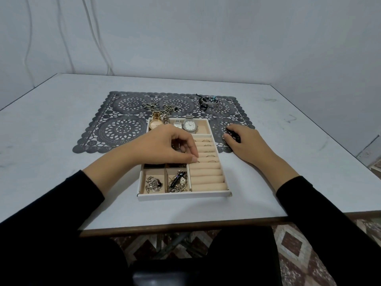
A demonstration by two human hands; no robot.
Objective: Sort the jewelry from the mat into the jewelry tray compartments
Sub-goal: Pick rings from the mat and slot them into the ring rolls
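I see the left hand reaching over the tray, thumb and fingertips bunched together on a small ring at the left end of the rolls. I judge it is seating the ring in a slot between two rolls, so the band stands upright and is held there. Other rings sit in the slots farther back, and the rolls nearest me are bare.

The right hand rests just right of the tray on the mat, fingers loosely curled. I cannot tell whether it holds anything.

The watches lie in the far compartment. The chains and bracelets wait on the mat beyond the tray.

The tray's walls are low, so lifting straight up should clear them. The table gives wide room on both sides.
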